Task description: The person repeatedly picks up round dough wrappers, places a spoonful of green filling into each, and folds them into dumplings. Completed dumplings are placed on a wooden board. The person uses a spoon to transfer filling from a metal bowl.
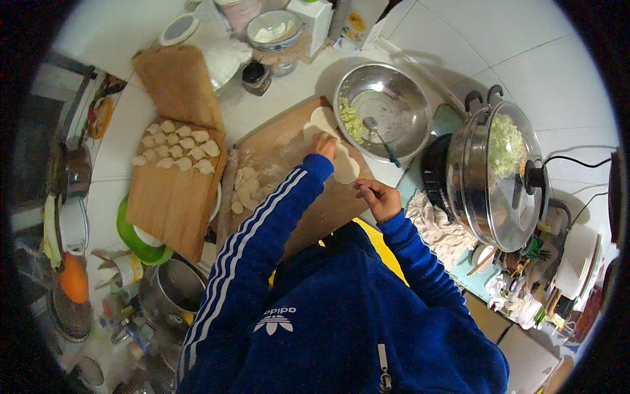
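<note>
My left hand (323, 144) rests over the overlapping round dough wrappers (346, 169) on the floured wooden board (315, 212); whether its fingers grip one is hidden. Just right of the wrappers is my right hand (376, 197), its fingers closed around a small dark handle (377, 193), mostly covered by the hand. Cut dough pieces (248, 189) lie at the board's left, near a wooden rolling pin (227, 197). Beyond the board's right corner stands a steel bowl (418, 98) with chopped green filling (350, 120) and a spoon (370, 124). Filled dumplings (177, 143) sit in rows on another wooden board (167, 197) at left.
A lidded steel steamer pot (472, 172) stands at right, beside a crumpled cloth (433, 221). Behind are a dark-lidded jar (256, 79) and a patterned bowl of flour (274, 37). A green basin (129, 231) and a steel pot (177, 285) are at lower left.
</note>
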A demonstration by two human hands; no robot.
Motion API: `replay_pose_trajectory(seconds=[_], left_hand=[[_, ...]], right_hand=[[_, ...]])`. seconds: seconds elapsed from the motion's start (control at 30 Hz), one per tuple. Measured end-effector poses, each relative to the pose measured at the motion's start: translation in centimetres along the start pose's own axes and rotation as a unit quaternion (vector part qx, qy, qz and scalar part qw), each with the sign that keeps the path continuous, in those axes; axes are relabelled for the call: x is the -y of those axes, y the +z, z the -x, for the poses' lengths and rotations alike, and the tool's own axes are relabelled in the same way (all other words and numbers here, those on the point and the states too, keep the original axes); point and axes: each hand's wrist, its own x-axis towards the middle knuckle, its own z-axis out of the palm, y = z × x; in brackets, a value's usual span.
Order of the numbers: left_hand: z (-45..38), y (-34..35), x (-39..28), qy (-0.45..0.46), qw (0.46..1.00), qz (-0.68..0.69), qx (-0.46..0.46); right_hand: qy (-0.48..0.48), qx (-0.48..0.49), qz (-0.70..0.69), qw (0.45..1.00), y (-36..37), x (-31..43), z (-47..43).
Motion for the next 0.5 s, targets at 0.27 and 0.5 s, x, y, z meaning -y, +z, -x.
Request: replay_pose_trajectory(seconds=[0.27, 0.5], left_hand=[[-1.8, -0.5, -0.5, -0.052, 0.973, -0.026, 0.225], [-0.5, -3.4, -1.7, 0.04, 0.996, 0.042, 0.066]], right_hand=[[-0.116, -0.188, 0.407, 0.886, -4.3, -1.6, -5.3], [0.117, -0.046, 0.552, 0.824, -4.8, -3.7, -10.5]])
